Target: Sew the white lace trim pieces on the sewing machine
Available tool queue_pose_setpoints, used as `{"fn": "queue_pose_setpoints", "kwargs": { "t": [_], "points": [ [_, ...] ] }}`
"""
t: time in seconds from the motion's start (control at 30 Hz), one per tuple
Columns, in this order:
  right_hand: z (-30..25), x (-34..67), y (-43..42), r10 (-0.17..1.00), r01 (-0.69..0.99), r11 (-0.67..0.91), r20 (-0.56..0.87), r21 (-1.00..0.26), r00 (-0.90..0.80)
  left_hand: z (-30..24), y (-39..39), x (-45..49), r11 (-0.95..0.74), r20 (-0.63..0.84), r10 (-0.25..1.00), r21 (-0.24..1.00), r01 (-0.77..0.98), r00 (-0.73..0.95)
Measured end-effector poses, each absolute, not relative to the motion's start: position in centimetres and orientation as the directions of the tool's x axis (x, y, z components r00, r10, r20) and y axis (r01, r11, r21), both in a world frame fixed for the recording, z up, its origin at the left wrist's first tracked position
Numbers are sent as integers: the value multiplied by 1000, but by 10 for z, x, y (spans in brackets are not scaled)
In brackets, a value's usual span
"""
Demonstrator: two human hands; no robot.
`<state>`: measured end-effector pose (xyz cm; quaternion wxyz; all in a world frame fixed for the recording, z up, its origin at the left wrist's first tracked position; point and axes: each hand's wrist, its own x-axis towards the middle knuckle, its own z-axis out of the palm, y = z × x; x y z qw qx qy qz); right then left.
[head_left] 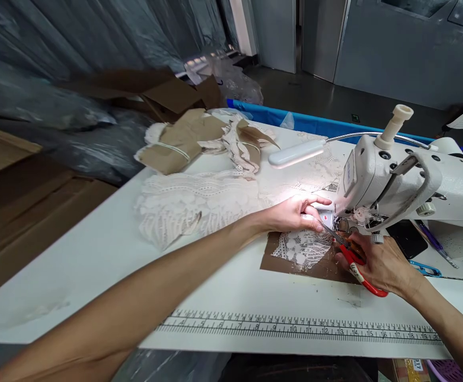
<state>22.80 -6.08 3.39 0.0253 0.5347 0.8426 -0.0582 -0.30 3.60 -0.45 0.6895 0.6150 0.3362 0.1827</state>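
Note:
My left hand is at the needle area of a white sewing machine, with its thumb and a finger closed on the upper edge of a white lace piece and the index finger stretched out. The lace lies on a brown sheet. My right hand is wrapped round red-handled scissors. Their blades point up and left and reach my left fingertips, beside the presser foot. Whether a thread lies between the blades is too small to tell.
A pile of white lace lies left on the table, with brown-paper-wrapped lace bundles behind it. A white lamp arches over the table. Right of the machine needle are a black phone and a purple pen. A printed ruler runs along the front edge.

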Motion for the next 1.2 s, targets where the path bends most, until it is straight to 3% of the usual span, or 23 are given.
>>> {"fn": "queue_pose_setpoints", "kwargs": {
  "t": [0.17, 0.37, 0.73, 0.9, 1.0, 1.07, 1.13, 1.2],
  "points": [
    [44, 226, -61, 881, 896, 417, -172, -155, -440, 0, 35, -2, 157, -226, 666, 974, 163, 711],
    [45, 230, -57, 900, 901, 434, -70, 24, -431, 5, 32, -2, 149, -227, 664, 974, 172, 712],
    [44, 220, -50, 876, 877, 480, -50, 11, -479, 0, 32, -2, 106, -209, 671, 977, 187, 711],
    [39, 212, -53, 902, 904, 425, -105, 56, -418, -3, 33, -1, 84, -196, 656, 979, 188, 728],
    [40, 220, -59, 905, 903, 421, -112, 90, -411, 5, 36, -5, -72, -141, 672, 964, 254, 727],
    [41, 234, -65, 903, 901, 428, -74, 69, -423, 18, 36, -11, -322, -37, 716, 869, 376, 697],
    [39, 254, -75, 906, 906, 423, -3, 3, -423, 34, 31, -16, -531, 40, 738, 651, 543, 674],
    [33, 277, -88, 923, 920, 382, 96, -84, -374, 46, 21, -18, -584, -61, 728, 465, 665, 682]
  ]
}}
